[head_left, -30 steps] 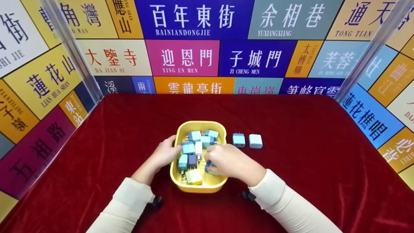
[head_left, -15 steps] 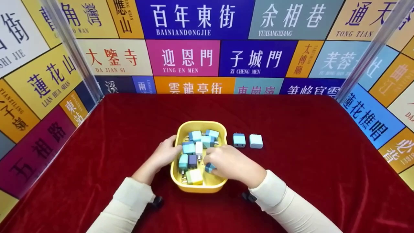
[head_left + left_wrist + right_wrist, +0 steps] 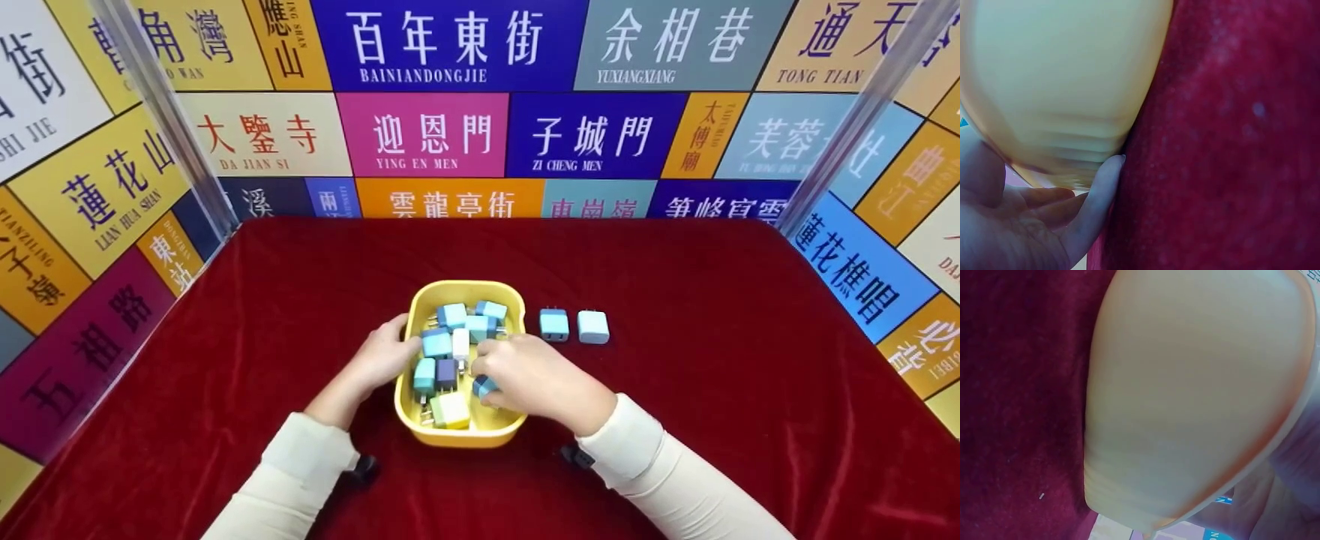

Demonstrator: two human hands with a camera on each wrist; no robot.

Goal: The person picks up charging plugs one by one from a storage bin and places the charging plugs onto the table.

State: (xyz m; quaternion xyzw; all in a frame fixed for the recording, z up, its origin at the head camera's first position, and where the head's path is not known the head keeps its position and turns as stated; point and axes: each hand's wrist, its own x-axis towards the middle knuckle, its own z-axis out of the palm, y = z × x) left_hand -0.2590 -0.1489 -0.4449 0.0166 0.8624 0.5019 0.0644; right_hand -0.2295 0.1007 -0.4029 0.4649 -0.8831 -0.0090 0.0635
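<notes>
A yellow plastic bin (image 3: 465, 437) stands mid-table, holding several chargers: a white one (image 3: 460, 345), a dark purple one (image 3: 446, 373), a green one (image 3: 424, 375) and a yellow-white one (image 3: 450, 410) among them. From the left side, my left hand (image 3: 384, 351) holds the bin's wall, thumb by the rim; in the left wrist view its fingers (image 3: 1098, 197) touch the outside. Reaching over the right rim, my right hand (image 3: 536, 375) pinches a blue charger (image 3: 484, 386) inside the bin. The bin's wall (image 3: 1185, 394) hides those fingertips in the right wrist view.
Right of the bin, a two-tone blue charger (image 3: 554, 325) and a pale blue charger (image 3: 592, 327) lie side by side on the red cloth (image 3: 675, 285). Panels with printed characters (image 3: 435, 135) surround the table at the back and sides.
The blue charger has turned slightly between my right fingers, and that hand has shifted only a little. My left hand and the bin have stayed in place.
</notes>
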